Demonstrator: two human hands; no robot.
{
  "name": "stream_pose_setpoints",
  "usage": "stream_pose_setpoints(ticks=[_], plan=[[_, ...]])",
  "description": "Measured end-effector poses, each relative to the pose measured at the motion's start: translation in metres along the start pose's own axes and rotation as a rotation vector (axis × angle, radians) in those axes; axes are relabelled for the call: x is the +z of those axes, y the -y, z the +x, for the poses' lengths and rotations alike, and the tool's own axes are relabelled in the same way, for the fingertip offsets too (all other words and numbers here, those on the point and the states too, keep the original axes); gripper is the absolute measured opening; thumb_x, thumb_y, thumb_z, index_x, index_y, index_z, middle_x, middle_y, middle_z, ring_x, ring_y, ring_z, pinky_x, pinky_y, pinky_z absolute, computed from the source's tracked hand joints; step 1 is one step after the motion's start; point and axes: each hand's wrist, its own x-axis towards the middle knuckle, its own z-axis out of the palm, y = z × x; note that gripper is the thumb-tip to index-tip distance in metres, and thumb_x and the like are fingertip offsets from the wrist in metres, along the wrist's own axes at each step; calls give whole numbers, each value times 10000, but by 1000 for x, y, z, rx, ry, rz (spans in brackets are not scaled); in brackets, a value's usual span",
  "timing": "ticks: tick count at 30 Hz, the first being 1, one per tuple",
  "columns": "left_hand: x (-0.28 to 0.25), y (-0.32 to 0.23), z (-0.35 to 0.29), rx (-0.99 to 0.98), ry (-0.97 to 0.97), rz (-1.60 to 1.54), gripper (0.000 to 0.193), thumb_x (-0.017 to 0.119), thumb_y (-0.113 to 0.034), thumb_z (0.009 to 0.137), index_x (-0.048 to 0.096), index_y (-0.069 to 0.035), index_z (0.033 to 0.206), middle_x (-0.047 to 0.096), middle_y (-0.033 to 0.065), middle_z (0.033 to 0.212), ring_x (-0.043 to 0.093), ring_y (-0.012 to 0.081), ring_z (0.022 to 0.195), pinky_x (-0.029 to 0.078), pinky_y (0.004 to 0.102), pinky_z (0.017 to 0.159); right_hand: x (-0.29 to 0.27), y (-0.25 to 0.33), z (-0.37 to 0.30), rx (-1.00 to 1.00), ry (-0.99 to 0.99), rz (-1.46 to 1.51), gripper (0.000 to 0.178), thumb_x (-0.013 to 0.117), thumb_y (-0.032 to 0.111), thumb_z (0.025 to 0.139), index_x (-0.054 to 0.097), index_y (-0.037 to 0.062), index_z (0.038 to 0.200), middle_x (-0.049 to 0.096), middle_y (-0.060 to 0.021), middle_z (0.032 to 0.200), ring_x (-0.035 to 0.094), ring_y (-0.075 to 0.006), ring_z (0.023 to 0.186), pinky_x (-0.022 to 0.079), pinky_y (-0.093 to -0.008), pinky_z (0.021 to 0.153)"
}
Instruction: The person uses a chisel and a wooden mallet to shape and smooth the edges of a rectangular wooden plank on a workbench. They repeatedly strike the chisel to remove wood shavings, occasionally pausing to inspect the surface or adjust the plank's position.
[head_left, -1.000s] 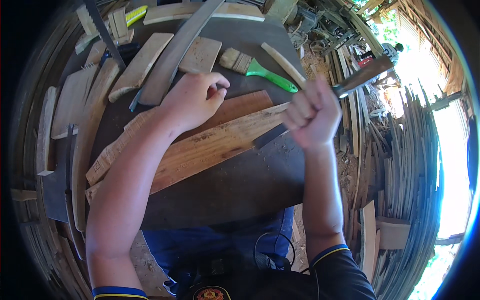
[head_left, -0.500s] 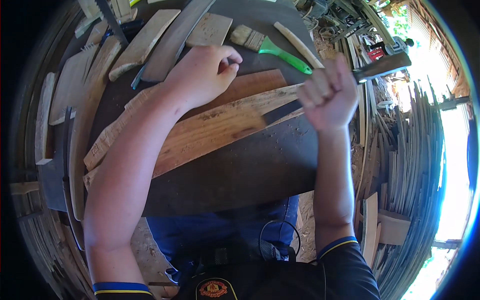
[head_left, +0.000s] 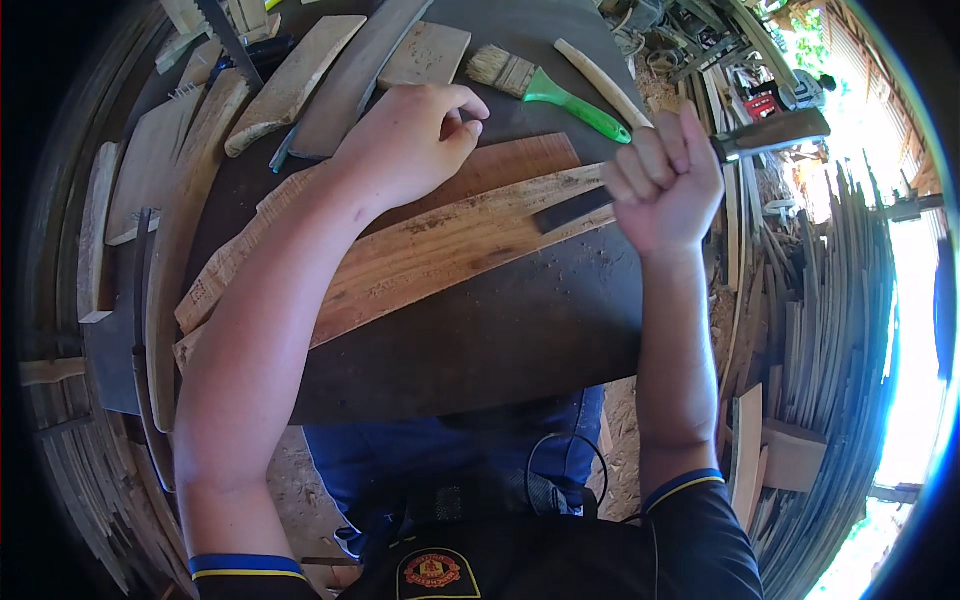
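Note:
My right hand (head_left: 665, 185) is closed round a chisel (head_left: 780, 132), its wooden handle jutting out to the right. The chisel's dark flat blade points left and down over a long light-brown plank (head_left: 430, 255); its tip is blurred, so I cannot tell whether it touches. My left hand (head_left: 420, 135) is curled, thumb and forefinger bent towards each other, with nothing showing between them. It hangs over or rests at the plank's far side, and its other fingers are hidden. Behind the plank lies a reddish-brown board (head_left: 520, 160), partly covered by my left hand and forearm.
A green-handled paintbrush (head_left: 575, 105) and a thin wooden stick (head_left: 600, 80) lie beyond the boards. Several wood pieces (head_left: 295, 85) and a saw (head_left: 228, 45) crowd the far left of the dark table (head_left: 470, 350). Stacked wood strips (head_left: 820, 300) stand off to the right.
The whole view has shifted slightly. The chisel's blade end appears a little higher over the plank; my left hand keeps its place and curl.

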Motion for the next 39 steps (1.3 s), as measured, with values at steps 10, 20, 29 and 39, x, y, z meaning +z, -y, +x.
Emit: stream_pose_setpoints(ticks=[10,20,29,39], plan=[[0,-5,3,26,26,-17,245,636,-181,952,691,-50,1151,703,128,867,652,221,782,520,361,761,30,-40,2,101,136,39,489,390,432,1072,302,176,664,213,43,542,168,-113,467,194,-305,480],[4,-8,3,6,24,-56,236,647,-175,939,698,-46,1131,712,139,847,679,257,791,524,366,756,-13,1,5,-93,-67,-56,488,400,396,1074,326,186,640,237,48,525,174,-113,457,204,-321,473],[-3,-12,3,45,35,-16,222,633,-135,935,694,-36,1124,718,194,913,697,273,830,529,378,774,8,-15,2,-19,10,40,486,366,400,1083,321,189,648,218,49,535,190,-120,456,253,-303,489],[8,11,4,81,13,-28,197,616,-62,928,692,-8,1101,719,167,953,703,256,867,544,365,786,18,-56,11,171,89,308,508,493,427,1049,329,158,650,314,14,552,290,-128,460,255,-312,466]])
